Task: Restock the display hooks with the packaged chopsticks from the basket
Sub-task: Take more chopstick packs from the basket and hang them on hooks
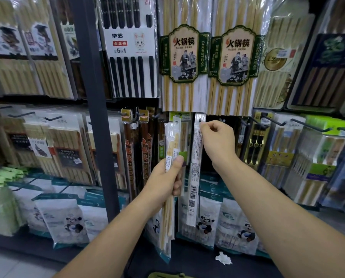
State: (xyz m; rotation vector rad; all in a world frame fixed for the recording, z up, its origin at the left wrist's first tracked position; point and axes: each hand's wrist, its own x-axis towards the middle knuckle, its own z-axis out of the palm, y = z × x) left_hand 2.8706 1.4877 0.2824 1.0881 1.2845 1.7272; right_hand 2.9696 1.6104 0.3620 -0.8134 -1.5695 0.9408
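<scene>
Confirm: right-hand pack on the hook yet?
Cannot tell. Right hand pinches the pack at its hang hole; whether it is threaded is unclear.

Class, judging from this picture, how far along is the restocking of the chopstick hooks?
Done: one green-labelled pack already hangs behind the hands. In hand: the right hand pinches the top of a narrow pack, its hole at hook height. Left: the left hand grips a few more packs still to hang.

Chopstick packs [170,145]: left hand [165,177], right hand [217,141]
</scene>
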